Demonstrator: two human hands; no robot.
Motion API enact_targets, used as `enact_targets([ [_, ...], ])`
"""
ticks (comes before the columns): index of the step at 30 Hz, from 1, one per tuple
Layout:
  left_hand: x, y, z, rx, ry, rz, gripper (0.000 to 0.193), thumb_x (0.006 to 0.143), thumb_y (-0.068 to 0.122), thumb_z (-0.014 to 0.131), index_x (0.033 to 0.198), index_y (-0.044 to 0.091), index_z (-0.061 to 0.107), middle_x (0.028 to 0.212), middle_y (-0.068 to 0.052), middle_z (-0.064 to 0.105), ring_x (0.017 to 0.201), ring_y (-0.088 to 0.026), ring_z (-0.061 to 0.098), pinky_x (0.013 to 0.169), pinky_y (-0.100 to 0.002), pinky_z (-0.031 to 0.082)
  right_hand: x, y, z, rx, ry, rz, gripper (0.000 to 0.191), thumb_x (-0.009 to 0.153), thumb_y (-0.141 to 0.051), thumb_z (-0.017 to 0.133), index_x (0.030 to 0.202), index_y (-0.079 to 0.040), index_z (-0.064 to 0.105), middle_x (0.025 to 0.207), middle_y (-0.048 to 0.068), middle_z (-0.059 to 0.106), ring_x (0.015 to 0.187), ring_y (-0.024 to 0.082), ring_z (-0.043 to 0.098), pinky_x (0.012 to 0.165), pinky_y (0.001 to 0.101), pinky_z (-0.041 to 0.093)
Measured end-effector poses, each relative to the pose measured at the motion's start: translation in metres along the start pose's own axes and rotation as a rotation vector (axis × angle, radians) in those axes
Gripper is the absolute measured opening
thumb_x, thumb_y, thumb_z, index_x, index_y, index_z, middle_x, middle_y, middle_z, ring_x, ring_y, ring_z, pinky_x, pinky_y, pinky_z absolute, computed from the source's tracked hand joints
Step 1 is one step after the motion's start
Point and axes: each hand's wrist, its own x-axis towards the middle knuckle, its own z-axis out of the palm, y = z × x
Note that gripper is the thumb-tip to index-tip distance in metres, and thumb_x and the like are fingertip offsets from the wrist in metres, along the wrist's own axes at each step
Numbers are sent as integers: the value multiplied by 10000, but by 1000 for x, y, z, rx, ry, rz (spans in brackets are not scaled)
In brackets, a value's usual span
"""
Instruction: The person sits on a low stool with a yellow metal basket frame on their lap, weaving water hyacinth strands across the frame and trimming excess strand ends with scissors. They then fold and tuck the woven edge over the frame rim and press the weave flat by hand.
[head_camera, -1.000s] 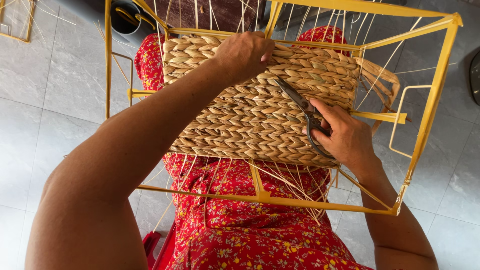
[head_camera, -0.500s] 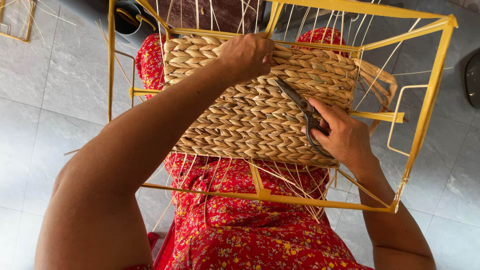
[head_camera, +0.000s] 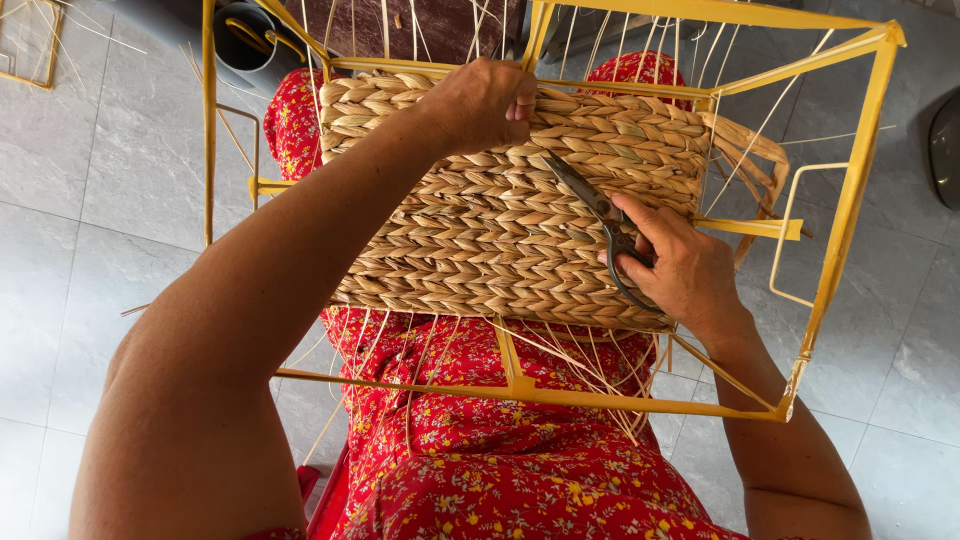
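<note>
Scissors sit gripped in my right hand, blades on the woven panel across my lap, while my left hand curls closed over its far edge, steadying the yellow frame.

Looked like home craft workspace: grey tiled floor, loose reed strands scattered, yellow metal frame, half-woven basket panel, dark bucket nearby.

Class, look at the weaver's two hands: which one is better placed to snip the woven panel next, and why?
Probably the right hand: it holds the scissors, blades lying on the woven panel. The left hand grips the panel's top edge at the yellow frame, steadying it.
</note>
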Motion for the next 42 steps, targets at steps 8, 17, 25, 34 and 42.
enact_targets([
  [8, -1, 7, -1, 62, 13, -16, 75, 853, 89, 768, 884, 58, 707, 980, -110, 739, 868, -218, 741, 799, -358, 617, 0, 1, 1, 1, 10, -8, 769, 760, -156, 876, 1468, -231, 586, 790, -17, 642, 649, 130, 646, 548, 319, 542],
  [17, 2, -3, -5, -52, -17, 40, 113, 875, 129, 767, 893, 47, 693, 986, -128, 724, 917, -234, 718, 856, -376, 598, -1, 1, 1, 24, 31, -18, 736, 789, -178, 873, 1467, -234, 592, 784, -10, 646, 637, 131, 644, 552, 319, 542],
  [25, 3, -12, 8, -188, 76, -29, 77, 909, 101, 731, 861, 54, 693, 905, -89, 736, 808, -162, 743, 770, -321, 629, 2, 0, 2, -7, 39, -26, 714, 796, -225, 881, 1456, -225, 607, 791, -2, 650, 641, 137, 646, 553, 328, 534],
  [34, 5, -2, 1, -177, -21, -119, 89, 911, 133, 764, 873, 67, 718, 921, -95, 757, 812, -139, 756, 775, -298, 633, 5, -11, -2, -13, 58, 30, 715, 794, -337, 903, 1439, -197, 628, 751, 3, 620, 609, 136, 625, 519, 327, 495],
  [42, 1, 5, -1, -273, -14, -170, 117, 910, 169, 770, 869, 64, 741, 868, -81, 773, 748, -127, 762, 715, -286, 634, 18, -16, -3, -103, 111, -15, 723, 777, -246, 885, 1446, -204, 615, 843, 32, 620, 710, 204, 681, 590, 383, 530],
])
